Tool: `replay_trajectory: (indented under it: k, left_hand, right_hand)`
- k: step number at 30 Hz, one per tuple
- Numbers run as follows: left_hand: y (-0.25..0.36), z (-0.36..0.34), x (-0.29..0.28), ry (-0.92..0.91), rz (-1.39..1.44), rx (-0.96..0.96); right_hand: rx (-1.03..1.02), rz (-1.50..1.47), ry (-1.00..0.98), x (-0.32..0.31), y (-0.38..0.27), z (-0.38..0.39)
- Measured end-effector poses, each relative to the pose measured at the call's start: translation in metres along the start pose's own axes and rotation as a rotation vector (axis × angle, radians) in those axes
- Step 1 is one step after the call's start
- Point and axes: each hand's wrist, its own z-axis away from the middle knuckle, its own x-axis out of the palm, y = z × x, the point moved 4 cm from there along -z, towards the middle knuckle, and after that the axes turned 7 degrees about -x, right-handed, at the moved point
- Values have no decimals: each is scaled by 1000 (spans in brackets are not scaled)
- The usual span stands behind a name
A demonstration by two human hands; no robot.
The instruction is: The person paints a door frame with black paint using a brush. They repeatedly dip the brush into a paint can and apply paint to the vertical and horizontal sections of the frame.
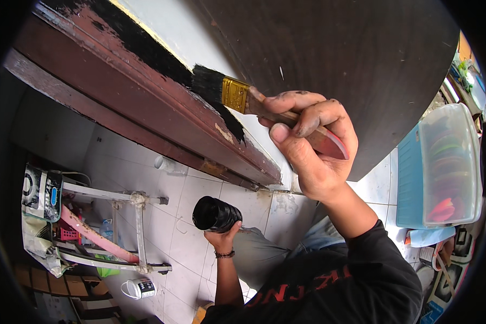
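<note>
My right hand (319, 141) is closed round the wooden handle of a paintbrush (235, 95), which has a gold-coloured ferrule and a red handle tip. Its black bristles touch the edge of a reddish-brown door frame (129, 89). Wet-looking black paint (140, 40) covers a ragged strip of that frame beside the white wall, and bare reddish-brown shows next to it. Lower down, my left hand (221, 237) grips a black ribbed cup (216, 214) with its mouth tilted toward the frame. The inside of the cup looks dark; its contents cannot be made out.
A large dark wooden panel (340, 59) stands close behind my right hand. To the right is a blue, clear-lidded plastic storage box (410, 178). At lower left stand a paint-spattered stepladder (140, 232) and a small white bucket (140, 288) on the tiled floor (162, 216).
</note>
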Motion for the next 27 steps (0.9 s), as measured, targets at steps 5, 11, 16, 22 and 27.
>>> replay_trajectory:
  k: [5, 11, 16, 22, 27]
  left_hand:
    - [3, -3, 0, -6, -9, -1]
    - [4, -3, 8, -57, 22, -13]
    - [3, -5, 7, -59, 23, 24]
    - [4, -3, 6, -45, -15, -3]
    - [9, -1, 7, -48, -58, -11]
  right_hand:
    - [-2, 161, -172, -12, 18, 18]
    - [311, 254, -176, -67, 35, 95]
    - [461, 228, -103, -84, 28, 103]
    - [417, -90, 131, -56, 8, 58]
    - [666, -487, 399, -56, 45, 88]
